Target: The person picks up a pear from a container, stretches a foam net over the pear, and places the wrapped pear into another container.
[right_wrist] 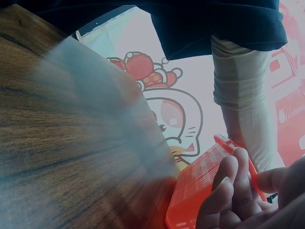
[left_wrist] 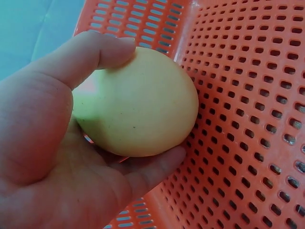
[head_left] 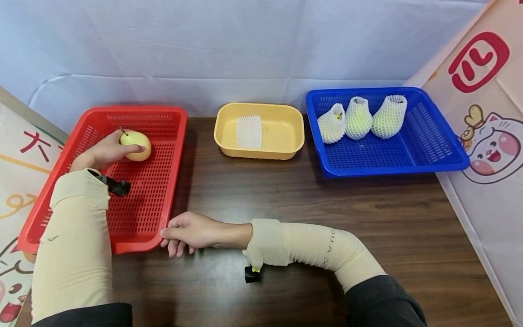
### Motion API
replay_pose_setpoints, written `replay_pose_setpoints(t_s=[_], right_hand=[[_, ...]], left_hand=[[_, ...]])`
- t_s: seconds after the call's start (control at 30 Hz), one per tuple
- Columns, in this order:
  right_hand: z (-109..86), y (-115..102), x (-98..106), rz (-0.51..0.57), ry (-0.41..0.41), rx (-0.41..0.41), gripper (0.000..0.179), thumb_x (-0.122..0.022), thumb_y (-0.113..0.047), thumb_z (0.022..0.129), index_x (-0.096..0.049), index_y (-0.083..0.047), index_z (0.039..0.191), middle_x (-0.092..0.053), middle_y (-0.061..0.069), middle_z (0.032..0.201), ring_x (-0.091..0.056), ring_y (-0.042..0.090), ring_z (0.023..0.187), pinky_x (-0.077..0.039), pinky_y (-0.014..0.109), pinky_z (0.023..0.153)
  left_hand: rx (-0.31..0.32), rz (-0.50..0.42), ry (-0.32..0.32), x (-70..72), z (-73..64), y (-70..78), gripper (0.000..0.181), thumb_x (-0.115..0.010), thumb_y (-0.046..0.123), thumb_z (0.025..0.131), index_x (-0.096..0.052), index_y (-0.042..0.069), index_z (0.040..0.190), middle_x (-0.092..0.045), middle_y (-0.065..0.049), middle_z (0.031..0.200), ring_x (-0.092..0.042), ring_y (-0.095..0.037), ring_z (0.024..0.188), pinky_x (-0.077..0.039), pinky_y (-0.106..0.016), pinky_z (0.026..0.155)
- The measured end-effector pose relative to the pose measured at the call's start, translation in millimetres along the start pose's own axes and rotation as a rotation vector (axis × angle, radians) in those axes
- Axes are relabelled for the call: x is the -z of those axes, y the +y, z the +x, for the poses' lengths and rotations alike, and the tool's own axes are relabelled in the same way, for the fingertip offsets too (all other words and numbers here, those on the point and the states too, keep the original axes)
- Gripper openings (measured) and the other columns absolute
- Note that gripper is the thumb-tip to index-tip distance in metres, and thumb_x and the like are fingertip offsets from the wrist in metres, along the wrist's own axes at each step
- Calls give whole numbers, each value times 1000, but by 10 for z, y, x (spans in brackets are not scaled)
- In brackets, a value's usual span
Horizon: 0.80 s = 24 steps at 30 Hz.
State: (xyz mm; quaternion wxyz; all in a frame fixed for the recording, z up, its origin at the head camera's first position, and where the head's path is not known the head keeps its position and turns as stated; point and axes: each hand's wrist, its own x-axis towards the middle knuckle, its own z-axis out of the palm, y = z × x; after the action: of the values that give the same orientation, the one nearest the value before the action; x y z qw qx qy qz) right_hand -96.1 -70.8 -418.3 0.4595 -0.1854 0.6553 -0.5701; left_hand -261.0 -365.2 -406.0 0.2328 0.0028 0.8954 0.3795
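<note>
My left hand (head_left: 108,150) grips a round yellow pear (head_left: 138,146) with a dark stem, inside the red basket (head_left: 173,181). In the left wrist view the thumb lies over the top of the pear (left_wrist: 143,105) and the fingers curl beneath it; the perforated basket wall is close beside. My right hand (head_left: 194,234) is at the basket's near right corner. Seen from the right wrist, its thumb is on one side of the red rim and the fingers are on the other, pinching it. Part of that grip is hidden.
A yellow tray (head_left: 282,152) at the back middle holds a white foam net (head_left: 249,131). To its right, a blue basket (head_left: 384,170) contains three pears in foam nets (head_left: 358,119). All stand on a dark wooden table (head_left: 261,190), with pale cloth behind and printed panels at the sides.
</note>
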Motion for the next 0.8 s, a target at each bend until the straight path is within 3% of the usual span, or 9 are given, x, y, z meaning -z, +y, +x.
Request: replay_pose_setpoints(t_s=[0.23,0.37,0.53,0.67,0.8], right_hand=[[-1,8,-2,6,-3,-6,27,-54,-20,107,-72,-4,94,-67,1,66,-61,8,56,-43,23,45],[-2,10,2,13,-8,-7,26,-54,-20,107,-72,-5,95,-67,0,67,-61,8,56,-43,23,45],[-6,8,1,23,-9,-10,26,-54,-19,107,-71,-4,96,-66,0,66,-61,8,55,-42,23,44],[-17,5,15,10,-16,-13,26,-55,-21,107,-71,-3,98,-66,0,67,-61,8,56,-42,23,44],[-53,9,79,-36,-38,-21,24,-61,-25,103,-68,-2,101,-68,-1,69,-64,13,60,-45,25,46]], left_hand=[[-11,-56,13,35,-58,92,56,-61,35,103,-35,-1,136,-49,-1,112,-56,-2,90,-56,-23,80],[-12,13,19,114,-112,178,60,-60,39,103,-33,-3,136,-46,-8,115,-54,-6,91,-55,-21,78],[3,137,39,207,-179,303,70,-57,50,101,-31,-3,138,-45,-16,121,-48,-25,108,-48,-28,82],[25,140,32,242,-223,408,78,-57,56,99,-29,-3,142,-42,-20,127,-39,-36,118,-39,-42,90],[33,136,47,253,-260,483,76,-58,56,99,-32,-1,141,-47,-16,124,-43,-32,116,-40,-38,90]])
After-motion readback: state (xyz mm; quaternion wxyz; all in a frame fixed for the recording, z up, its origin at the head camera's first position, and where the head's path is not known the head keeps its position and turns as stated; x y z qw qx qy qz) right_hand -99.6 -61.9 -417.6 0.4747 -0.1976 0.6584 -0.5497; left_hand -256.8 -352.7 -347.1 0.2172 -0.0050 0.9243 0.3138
